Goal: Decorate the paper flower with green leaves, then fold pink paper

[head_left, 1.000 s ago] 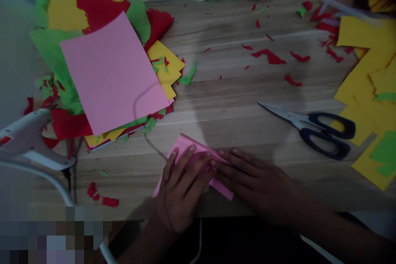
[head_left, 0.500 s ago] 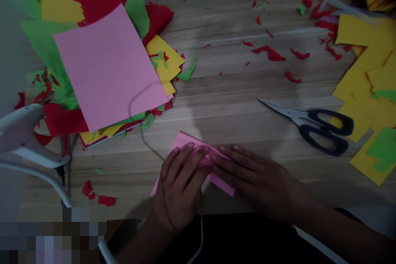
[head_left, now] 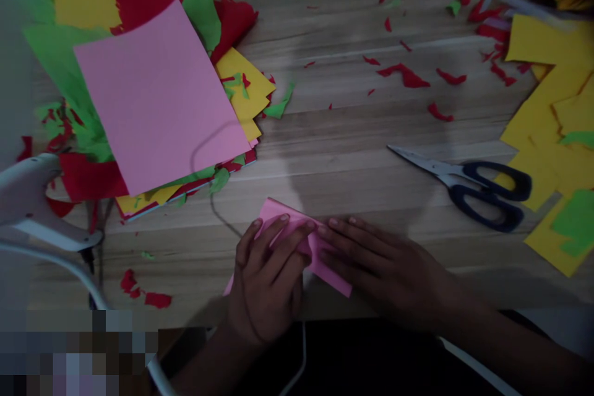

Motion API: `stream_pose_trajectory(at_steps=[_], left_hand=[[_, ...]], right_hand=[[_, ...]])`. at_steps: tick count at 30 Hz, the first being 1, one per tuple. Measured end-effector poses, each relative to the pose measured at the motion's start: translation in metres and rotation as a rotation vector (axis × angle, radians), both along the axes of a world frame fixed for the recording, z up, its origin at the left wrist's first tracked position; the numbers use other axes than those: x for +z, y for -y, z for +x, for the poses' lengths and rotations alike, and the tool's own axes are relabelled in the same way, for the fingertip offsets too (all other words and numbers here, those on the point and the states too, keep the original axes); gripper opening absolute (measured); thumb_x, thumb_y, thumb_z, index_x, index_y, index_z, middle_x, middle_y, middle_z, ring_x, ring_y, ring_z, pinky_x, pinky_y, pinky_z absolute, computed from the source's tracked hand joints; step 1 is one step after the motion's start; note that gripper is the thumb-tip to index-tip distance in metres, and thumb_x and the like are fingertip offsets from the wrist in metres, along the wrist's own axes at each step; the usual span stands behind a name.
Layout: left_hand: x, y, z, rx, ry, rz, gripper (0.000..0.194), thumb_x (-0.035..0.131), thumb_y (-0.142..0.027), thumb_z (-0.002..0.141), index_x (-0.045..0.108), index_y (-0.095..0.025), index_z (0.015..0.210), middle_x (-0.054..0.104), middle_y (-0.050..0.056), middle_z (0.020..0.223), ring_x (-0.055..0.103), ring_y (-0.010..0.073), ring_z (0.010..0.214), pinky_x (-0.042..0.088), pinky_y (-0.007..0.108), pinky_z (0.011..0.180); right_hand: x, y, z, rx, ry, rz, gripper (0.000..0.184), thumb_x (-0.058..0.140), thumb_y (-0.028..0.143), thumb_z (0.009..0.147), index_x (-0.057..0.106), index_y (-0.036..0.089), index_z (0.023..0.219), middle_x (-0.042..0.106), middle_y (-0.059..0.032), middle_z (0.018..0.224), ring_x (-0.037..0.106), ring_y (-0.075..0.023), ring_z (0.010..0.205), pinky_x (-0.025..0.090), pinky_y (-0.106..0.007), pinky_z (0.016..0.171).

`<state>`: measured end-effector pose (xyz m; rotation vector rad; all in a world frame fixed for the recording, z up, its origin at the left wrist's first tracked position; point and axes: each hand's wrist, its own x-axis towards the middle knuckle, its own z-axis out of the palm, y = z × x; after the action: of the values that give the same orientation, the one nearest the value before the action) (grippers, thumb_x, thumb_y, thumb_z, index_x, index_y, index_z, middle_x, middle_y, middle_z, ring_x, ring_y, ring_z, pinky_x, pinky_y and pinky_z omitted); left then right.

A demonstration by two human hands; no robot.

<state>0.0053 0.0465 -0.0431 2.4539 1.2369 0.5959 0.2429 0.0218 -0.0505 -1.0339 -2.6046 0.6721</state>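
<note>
A folded pink paper [head_left: 278,213] lies near the front edge of the wooden table [head_left: 334,154]. My left hand [head_left: 266,278] rests on its left part, fingers stretched flat across the fold. My right hand [head_left: 385,269] lies flat on its right part, fingertips meeting those of the left hand at the paper's middle. Both hands press down on the sheet and cover most of it; only the far corner and a strip at the lower right show.
A stack of coloured sheets topped by a pink square [head_left: 160,99] sits at the left. Black-handled scissors [head_left: 468,182] lie at the right, beside yellow sheets [head_left: 552,111]. A white glue gun [head_left: 32,198] is at the left edge. Red and green scraps are scattered about.
The left fingers have slid slightly along the fold and curled a little; the right hand stays pressed flat. The view has shifted a bit.
</note>
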Motion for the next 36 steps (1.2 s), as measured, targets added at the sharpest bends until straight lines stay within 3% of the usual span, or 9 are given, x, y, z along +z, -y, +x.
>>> stream_pose_trajectory(at_steps=[6, 15, 23, 31, 36], left_hand=[[0.0015, 0.0003, 0.0, 0.009, -0.021, 0.004, 0.019, 0.055, -0.007, 0.087, 0.066, -0.022, 0.084, 0.075, -0.003, 0.119, 0.057, 0.0216, 0.121, 0.03, 0.045, 0.116], [-0.0012, 0.0005, -0.0038, 0.001, -0.008, 0.047, 0.028, 0.056, -0.008, 0.087, 0.071, -0.021, 0.106, 0.077, 0.001, 0.112, 0.057, 0.0231, 0.118, 0.031, 0.046, 0.115], [-0.0016, 0.0011, -0.0019, 0.017, 0.02, 0.075, 0.025, 0.057, -0.008, 0.087, 0.071, -0.022, 0.103, 0.078, 0.0, 0.1, 0.062, 0.0231, 0.107, 0.038, 0.046, 0.109], [0.003, -0.0027, -0.0008, -0.02, -0.026, 0.025, 0.028, 0.055, -0.005, 0.086, 0.069, -0.023, 0.102, 0.075, -0.002, 0.119, 0.058, 0.0239, 0.12, 0.035, 0.045, 0.108], [0.0027, -0.0018, 0.001, 0.011, -0.013, 0.013, 0.028, 0.053, -0.005, 0.085, 0.068, -0.023, 0.1, 0.075, -0.002, 0.119, 0.057, 0.0236, 0.119, 0.033, 0.045, 0.11]], right_hand=[[0.0015, -0.0005, -0.0004, -0.004, -0.004, 0.016, 0.058, 0.051, 0.01, 0.092, 0.045, 0.014, 0.15, 0.039, -0.0092, 0.16, 0.025, -0.025, 0.152, 0.032, -0.045, 0.122], [0.0032, -0.0033, 0.0008, 0.031, -0.012, -0.012, 0.058, 0.05, 0.008, 0.091, 0.046, 0.015, 0.149, 0.047, -0.0064, 0.156, 0.024, -0.0242, 0.153, 0.029, -0.045, 0.123], [0.0028, -0.0039, 0.0024, 0.052, 0.007, -0.034, 0.06, 0.051, 0.008, 0.089, 0.047, 0.017, 0.149, 0.05, -0.0031, 0.154, 0.022, -0.0231, 0.153, 0.025, -0.043, 0.125], [0.0032, -0.0065, 0.0017, 0.06, -0.005, -0.042, 0.059, 0.053, 0.009, 0.088, 0.049, 0.017, 0.147, 0.046, -0.0027, 0.156, 0.017, -0.0211, 0.154, 0.021, -0.042, 0.126], [0.0044, -0.0061, 0.0006, 0.034, -0.013, -0.018, 0.059, 0.055, 0.01, 0.089, 0.049, 0.016, 0.147, 0.039, -0.0091, 0.16, 0.023, -0.0254, 0.153, 0.029, -0.046, 0.123]])
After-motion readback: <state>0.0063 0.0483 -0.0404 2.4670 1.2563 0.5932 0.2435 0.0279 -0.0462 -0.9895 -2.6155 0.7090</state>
